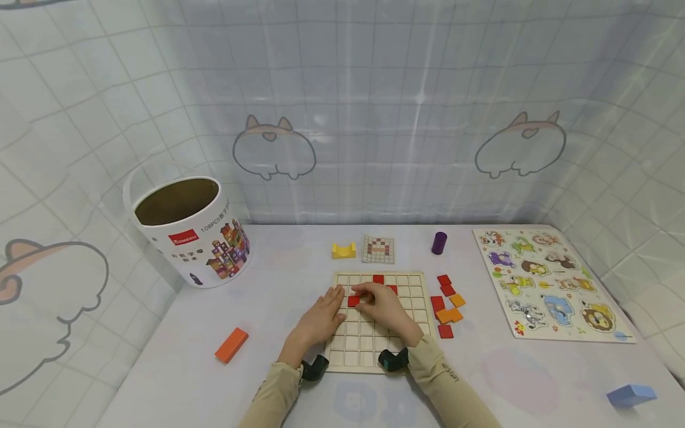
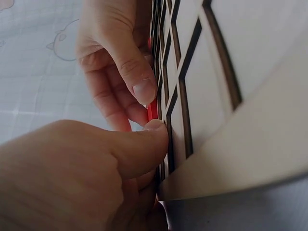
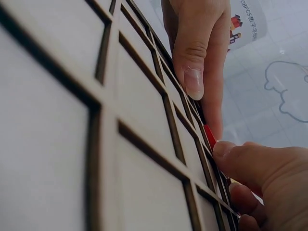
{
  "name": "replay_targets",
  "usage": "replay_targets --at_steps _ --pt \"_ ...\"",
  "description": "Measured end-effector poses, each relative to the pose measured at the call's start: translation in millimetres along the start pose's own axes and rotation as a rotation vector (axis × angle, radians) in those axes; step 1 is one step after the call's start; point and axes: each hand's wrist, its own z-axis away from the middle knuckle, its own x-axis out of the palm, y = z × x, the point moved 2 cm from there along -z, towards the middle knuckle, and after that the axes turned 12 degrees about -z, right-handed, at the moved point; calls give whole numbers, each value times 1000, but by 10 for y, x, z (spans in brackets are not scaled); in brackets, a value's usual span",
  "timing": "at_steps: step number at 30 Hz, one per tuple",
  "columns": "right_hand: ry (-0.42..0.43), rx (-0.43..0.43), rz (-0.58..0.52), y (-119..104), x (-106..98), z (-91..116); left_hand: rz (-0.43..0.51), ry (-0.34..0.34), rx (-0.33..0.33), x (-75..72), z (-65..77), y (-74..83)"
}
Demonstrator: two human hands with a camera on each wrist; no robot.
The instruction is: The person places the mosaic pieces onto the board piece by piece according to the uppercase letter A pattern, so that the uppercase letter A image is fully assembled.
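"108PCS" and "ZMEDU" on white bucket (image 1: 195,244), blurred lettering on right sleeve (image 1: 455,383)

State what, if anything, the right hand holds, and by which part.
It cannot be told: the right hand is at a red tile, any grip unclear.

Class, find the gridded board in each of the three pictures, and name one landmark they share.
Head: the gridded board lies in the lower middle.
Left wrist: the gridded board fills most of the right side, close up.
Right wrist: the gridded board fills most of the left side, close up.
Shared landmark: the right hand, at the board in every view.
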Motion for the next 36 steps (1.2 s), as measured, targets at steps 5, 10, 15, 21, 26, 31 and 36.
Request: replay_targets --at_steps 5,10,15,21,26,31,36 --pt "-1 -1 -17 -8 4 -3 -4 2 2 -14 11 10" --pt "-8 5 -36 -30 -3 0 1 1 1 -28 16 9" --pt "-9 9 -109 -63 -73 -1 -2 -5 -2 -32 9 5" --pt "70 19 -169 -30 -337 7 16 -9 4 -21 14 15" --pt "165 18 -200 99 -654 50 -1 -4 14 15 15 21" --pt "267 54 -172 209 -967 129 -22 -3 15 10 23 29" --pt "345 103 -147 299 -1259 247 -21 -18 1 -10 30 25"
